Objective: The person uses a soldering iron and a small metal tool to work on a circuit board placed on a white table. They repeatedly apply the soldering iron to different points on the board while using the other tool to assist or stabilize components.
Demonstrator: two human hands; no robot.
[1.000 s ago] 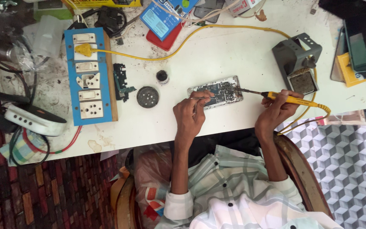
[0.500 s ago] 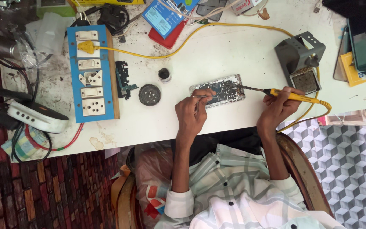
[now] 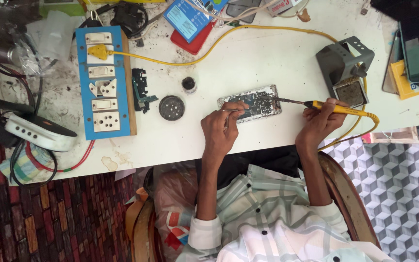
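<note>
An opened phone [image 3: 249,103] with its circuit board showing lies on the white table [image 3: 248,53]. My left hand [image 3: 221,130] rests at its near left edge and pinches thin metal tweezers [image 3: 232,110] onto the board. A yellow-handled soldering iron [image 3: 336,108] is gripped in my right hand [image 3: 318,124], and its dark tip touches the right part of the board. The iron's yellow cable loops off the table's near right edge.
A grey soldering iron stand [image 3: 344,70] sits right of the phone. A blue power strip [image 3: 105,82], a small dark circuit part [image 3: 140,90], a round black lid [image 3: 171,107] and a small pot [image 3: 189,85] lie to the left. Phones and boxes crowd the far edge.
The view has shifted slightly. Both hands stay at the phone, with the tweezers and the iron tip still on the board.
</note>
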